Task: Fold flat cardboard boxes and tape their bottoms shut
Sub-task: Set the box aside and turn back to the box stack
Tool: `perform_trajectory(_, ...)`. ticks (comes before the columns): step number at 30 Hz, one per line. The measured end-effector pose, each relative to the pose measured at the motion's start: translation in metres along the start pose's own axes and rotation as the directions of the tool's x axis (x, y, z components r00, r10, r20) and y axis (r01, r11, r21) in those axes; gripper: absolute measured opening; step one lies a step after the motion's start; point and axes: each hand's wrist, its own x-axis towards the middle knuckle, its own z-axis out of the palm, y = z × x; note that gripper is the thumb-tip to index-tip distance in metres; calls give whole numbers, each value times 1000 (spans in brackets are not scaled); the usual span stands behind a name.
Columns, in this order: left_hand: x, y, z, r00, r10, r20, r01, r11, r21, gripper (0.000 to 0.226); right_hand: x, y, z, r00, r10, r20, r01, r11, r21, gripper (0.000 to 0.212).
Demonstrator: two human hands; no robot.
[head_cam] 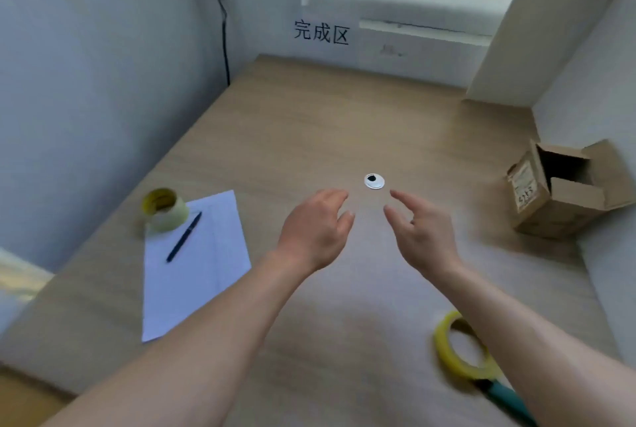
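Tape roll (165, 209) touches paper (196, 265); folded box (564, 189) far right.

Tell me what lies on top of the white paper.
A dark pen lies on the paper. The tape roll overlaps its far-left corner, hiding that corner.

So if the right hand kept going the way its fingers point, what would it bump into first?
Probably the round white cap set in the table, just ahead of the right hand; the hand's height above the table is unclear.
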Motion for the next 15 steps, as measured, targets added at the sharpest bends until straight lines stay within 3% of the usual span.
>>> perform_trajectory(3, -73, -59, -57, 994, -66, -86, 78, 987, 143, 39, -35, -70, 48, 962, -248, 113, 263, 954, -144, 37)
perform_trajectory(7, -175, -118, -117, 952, -224, -209, 281, 910, 305, 36, -88, -150, 107, 854, -458, 246, 499, 855, -140, 39)
perform_trajectory(11, -274, -145, -157, 865, -383, -324, 491, 778, 391, 33, -146, -215, 149, 644, -665, 377, 736, 673, -69, 30)
perform_trajectory(15, -378, -144, -169, 729, -516, -449, 676, 647, 353, 40, -215, -256, 173, 437, -776, 455, 859, 510, 45, 34)
